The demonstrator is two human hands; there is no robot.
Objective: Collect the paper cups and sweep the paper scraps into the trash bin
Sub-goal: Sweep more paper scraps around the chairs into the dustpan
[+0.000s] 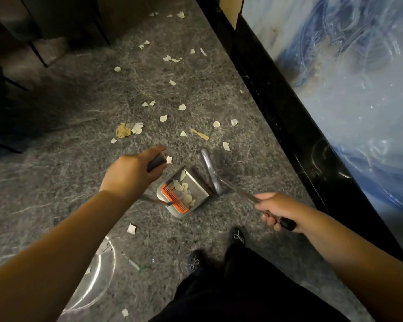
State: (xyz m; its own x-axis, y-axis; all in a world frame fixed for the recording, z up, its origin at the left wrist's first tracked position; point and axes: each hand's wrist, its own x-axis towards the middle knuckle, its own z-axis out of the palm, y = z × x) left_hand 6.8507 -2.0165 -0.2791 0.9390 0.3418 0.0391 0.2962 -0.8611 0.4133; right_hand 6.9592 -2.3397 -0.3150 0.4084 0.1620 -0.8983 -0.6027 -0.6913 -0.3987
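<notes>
A grey dustpan (196, 182) with an orange comb edge (175, 201) sits on the grey marbled floor and holds several paper scraps (183, 188). My left hand (130, 173) grips the black end of the dustpan's long handle (156, 162). My right hand (277, 209) grips the black-tipped handle of a broom; the broom's grey head (211, 169) lies at the dustpan's right side. Many pale paper scraps (163, 118) lie scattered over the floor beyond the pan, along with a crumpled brown piece (122, 130). One scrap (131, 228) lies near my feet. No paper cup is visible.
A black plinth (289, 135) under a blue and white wall panel runs along the right. Dark furniture legs (36, 52) stand at the upper left. A clear plastic-lined rim (100, 270) shows under my left forearm. My shoes (236, 237) stand just behind the dustpan.
</notes>
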